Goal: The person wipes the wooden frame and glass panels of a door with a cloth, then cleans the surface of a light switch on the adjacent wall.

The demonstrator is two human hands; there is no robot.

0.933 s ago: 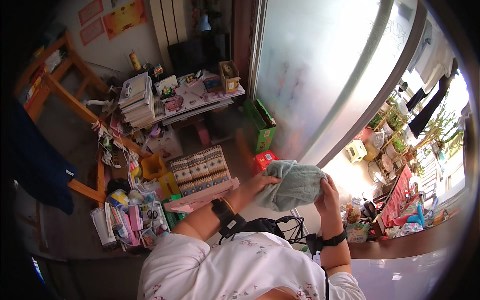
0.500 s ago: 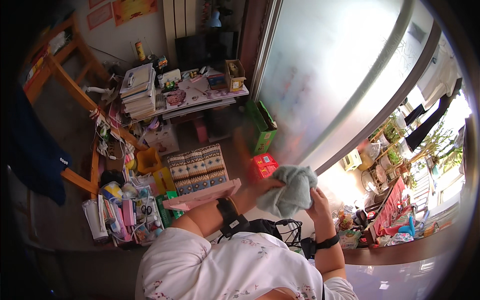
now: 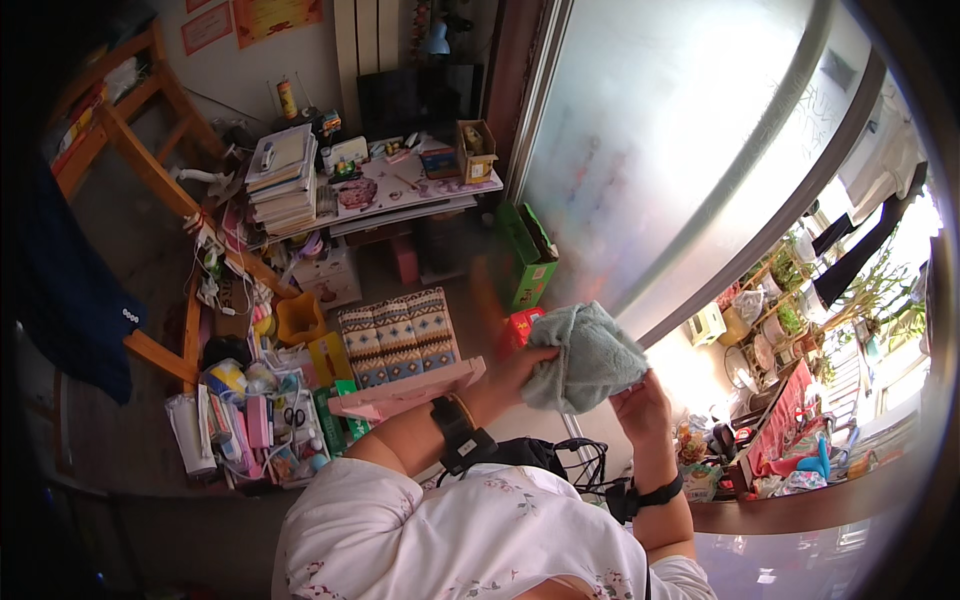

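Note:
A fuzzy pale grey-green cloth (image 3: 583,357), bunched and partly folded, is held up in front of my chest. My left hand (image 3: 523,372) is closed on its left side, the thumb lying over the fabric and the other fingers mostly behind it. At the lower right corner, my right hand (image 3: 642,405) pinches the edge between its fingertips, palm turned up. Behind the cloth, a red box (image 3: 519,328) is partly covered. A chair with a patterned cushion (image 3: 398,338) and a pink backrest (image 3: 408,392) stands just left of my left hand.
A frosted sliding door (image 3: 660,130) rises ahead on the right, with a green carton (image 3: 528,258) at its foot. The desk (image 3: 400,185) bears stacked papers (image 3: 281,180) and a small cardboard box (image 3: 475,150). Cluttered containers (image 3: 250,430) line the left; plants (image 3: 790,318) stand beyond the door.
The cloth has turned and opened out into a wider fold, its right corner drawn outward. My right hand has shifted slightly right and tipped palm up; my left hand keeps its hold.

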